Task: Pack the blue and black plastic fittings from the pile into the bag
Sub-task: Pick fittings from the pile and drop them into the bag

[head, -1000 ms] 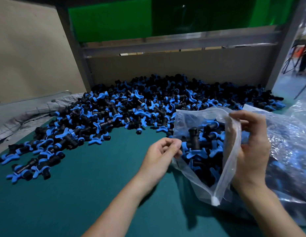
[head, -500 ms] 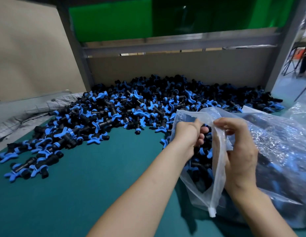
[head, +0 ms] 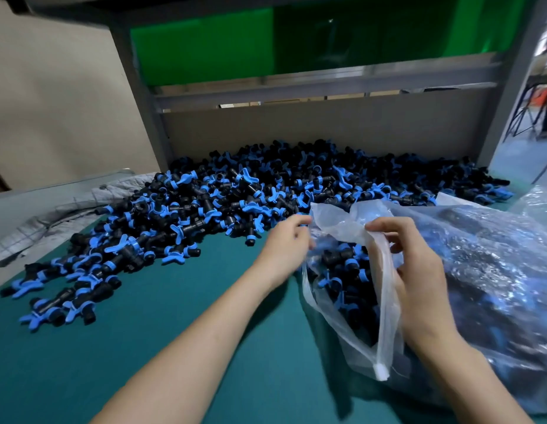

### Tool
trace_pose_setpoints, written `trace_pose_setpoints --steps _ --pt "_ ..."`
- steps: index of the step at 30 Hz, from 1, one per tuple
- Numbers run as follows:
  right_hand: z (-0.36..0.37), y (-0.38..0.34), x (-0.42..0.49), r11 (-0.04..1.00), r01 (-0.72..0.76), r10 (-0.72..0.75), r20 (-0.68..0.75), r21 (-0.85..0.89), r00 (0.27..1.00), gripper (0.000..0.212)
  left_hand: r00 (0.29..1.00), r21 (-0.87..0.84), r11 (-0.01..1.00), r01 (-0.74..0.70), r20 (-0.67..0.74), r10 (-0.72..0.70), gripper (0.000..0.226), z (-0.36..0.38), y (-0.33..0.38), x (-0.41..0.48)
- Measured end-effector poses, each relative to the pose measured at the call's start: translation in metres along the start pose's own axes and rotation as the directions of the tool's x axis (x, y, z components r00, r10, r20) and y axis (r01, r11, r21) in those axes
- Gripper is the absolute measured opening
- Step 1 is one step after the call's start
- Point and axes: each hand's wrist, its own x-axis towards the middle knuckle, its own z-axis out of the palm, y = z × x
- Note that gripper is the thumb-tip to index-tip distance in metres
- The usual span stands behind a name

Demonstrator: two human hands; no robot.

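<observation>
Right hand (head: pixel 416 270) pinching the zip lip of the bag (head: pixel 336 215), film limp and slippery | left hand (head: pixel 286 243) curled at its 9 o'clock rim, can't tell if holding | pile (head: pixel 235 203) at my 11 o'clock on the surface (head: pixel 174 332) | fittings (head: pixel 174 258) look light, rigid; I'd grab black barrels.

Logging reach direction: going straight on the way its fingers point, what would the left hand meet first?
The left hand would likely meet the bag at its rim first, by the fingertips; the pile of fittings lies beyond. Contact is unclear.
</observation>
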Motion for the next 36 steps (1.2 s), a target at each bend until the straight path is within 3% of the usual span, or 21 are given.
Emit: trace_pose_setpoints --steps 3,5,10,15,18,21,24,31,36 --pt "-0.001 0.006 0.002 0.984 -0.144 0.138 0.068 0.101 0.988 0.029 0.949 0.333 0.934 0.128 -0.313 -0.018 0.026 -0.025 -0.045 -0.007" --pt "-0.002 0.008 0.003 0.969 -0.198 0.185 0.097 0.150 0.978 0.019 0.914 0.495 0.834 0.243 -0.404 -0.027 0.026 -0.035 -0.074 -0.012" --pt "-0.003 0.009 0.004 0.949 -0.254 0.234 0.125 0.187 0.964 0.013 0.892 0.581 0.724 0.372 -0.440 -0.105 0.056 -0.036 -0.098 0.007" --pt "-0.005 0.010 0.004 0.942 -0.266 0.243 0.129 0.207 0.961 0.007 0.883 0.609 0.691 0.390 -0.460 -0.093 0.040 -0.037 -0.100 0.023" --pt "-0.005 0.010 0.004 0.944 -0.264 0.241 0.130 0.200 0.962 0.008 0.855 0.527 0.754 0.392 -0.511 -0.087 0.036 -0.037 -0.097 0.022" --pt "-0.006 0.010 0.003 0.944 -0.266 0.244 0.133 0.197 0.961 0.008 0.789 0.295 0.866 0.404 -0.592 -0.166 0.034 -0.041 -0.095 0.013" --pt "-0.006 0.010 0.003 0.943 -0.271 0.249 0.130 0.191 0.960 0.007 0.752 0.150 0.905 0.398 -0.618 -0.228 0.036 -0.043 -0.096 0.000" --pt "-0.005 0.009 0.004 0.946 -0.267 0.245 0.136 0.185 0.960 0.006 0.799 -0.223 0.967 0.119 -0.557 -0.227 0.022 -0.046 -0.099 -0.032" --pt "-0.005 0.009 0.003 0.946 -0.274 0.251 0.143 0.173 0.957 0.008 0.813 -0.265 0.963 0.059 -0.547 -0.200 0.018 -0.045 -0.095 -0.034"
